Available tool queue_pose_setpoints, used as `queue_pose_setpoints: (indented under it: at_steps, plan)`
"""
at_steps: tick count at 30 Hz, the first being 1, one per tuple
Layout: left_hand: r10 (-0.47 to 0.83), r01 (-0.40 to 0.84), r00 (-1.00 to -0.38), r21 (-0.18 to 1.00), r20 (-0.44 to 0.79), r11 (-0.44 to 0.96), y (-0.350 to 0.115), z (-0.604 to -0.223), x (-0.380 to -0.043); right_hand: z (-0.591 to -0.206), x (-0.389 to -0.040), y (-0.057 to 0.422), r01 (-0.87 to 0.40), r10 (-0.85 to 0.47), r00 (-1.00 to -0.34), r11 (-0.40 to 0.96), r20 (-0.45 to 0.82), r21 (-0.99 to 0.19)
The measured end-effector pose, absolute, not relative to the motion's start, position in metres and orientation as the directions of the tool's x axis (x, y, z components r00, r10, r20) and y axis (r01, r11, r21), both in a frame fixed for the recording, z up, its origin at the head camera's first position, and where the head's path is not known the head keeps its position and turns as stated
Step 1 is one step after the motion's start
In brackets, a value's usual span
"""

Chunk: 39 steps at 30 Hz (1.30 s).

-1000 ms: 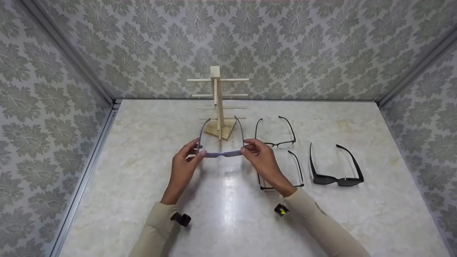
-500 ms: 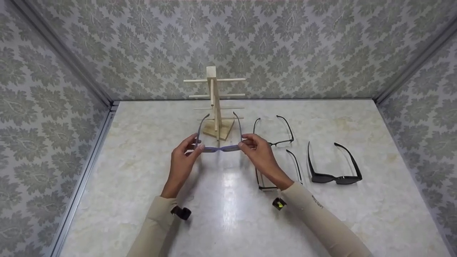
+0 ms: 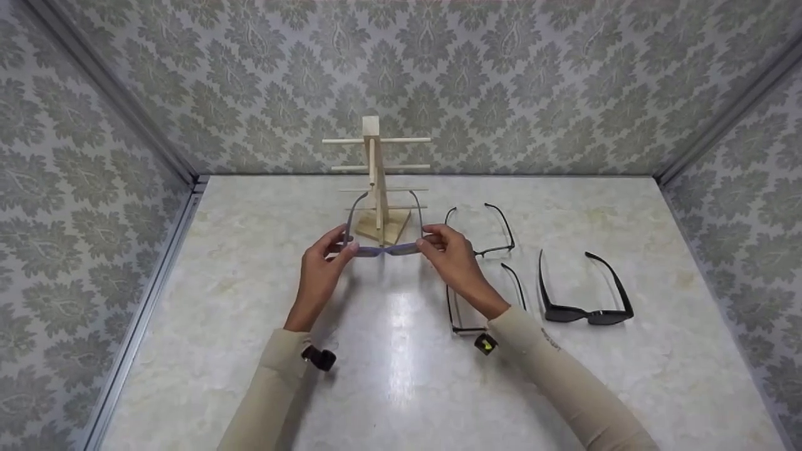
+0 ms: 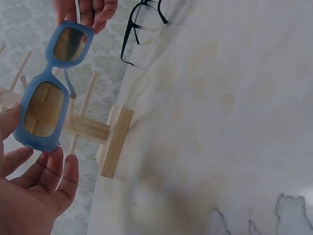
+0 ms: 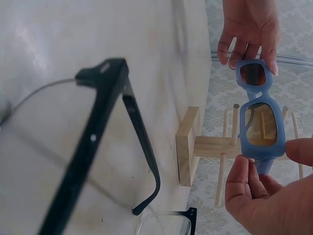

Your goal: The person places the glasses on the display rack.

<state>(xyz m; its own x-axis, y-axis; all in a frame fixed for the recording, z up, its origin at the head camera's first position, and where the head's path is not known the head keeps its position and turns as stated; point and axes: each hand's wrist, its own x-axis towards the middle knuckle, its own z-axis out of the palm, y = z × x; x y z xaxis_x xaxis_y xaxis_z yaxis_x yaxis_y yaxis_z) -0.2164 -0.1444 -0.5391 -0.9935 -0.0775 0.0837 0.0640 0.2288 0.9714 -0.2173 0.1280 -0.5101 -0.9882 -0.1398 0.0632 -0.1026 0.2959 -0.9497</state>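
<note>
On the pale, marbled surface (image 3: 219, 282) in front of me, a wooden stand (image 3: 380, 169) rises near the back edge, with a leaf-patterned wall (image 3: 426, 62) behind it; it stands just beyond the blue-framed glasses (image 3: 404, 248), whose temples, seen from the head, overlap its lower rods and base; to the right lie dark-rimmed spectacles with clear lenses, a rear pair (image 3: 496, 249) and a front pair (image 3: 468, 329), and further right some thick black sunglasses (image 3: 566, 312); the right grip (image 3: 452, 257) and its wrist get in the way there, covering parts of both clear pairs.

I count four pieces of eyewear altogether, one held and three lying on the surface with temples unfolded; there is one stand, with four levels of crosswise rods (image 3: 407, 139) sticking out to both sides; there are two small black devices (image 3: 319, 358), one at each sleeve cuff.

The blue-framed glasses are up off the surface, tinted lenses facing the person, temples unfolded toward the stand; the left grip (image 3: 321, 260) pinches their left end and the right grip pinches their right end; both are drawn in only as far as the frame between thumb and fingers allows; whether the glasses touch the stand, I cannot tell.
</note>
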Motion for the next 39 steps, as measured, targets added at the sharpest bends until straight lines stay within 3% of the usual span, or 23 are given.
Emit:
queue_pose_setpoints:
  at_steps: [18,39]
  plan:
    - [-0.078,0.056,-0.994,0.969,0.077,0.24,-0.145,-0.541,-0.248,-0.512,-0.25,0.123,-0.07,-0.14,-0.99,0.297,0.028,-0.952]
    - [-0.12,-0.045,-0.993,0.971,-0.017,0.235,-0.143,-0.55,-0.256,-0.527,-0.258,0.116,-0.004,-0.107,-0.994,0.294,-0.028,-0.956]
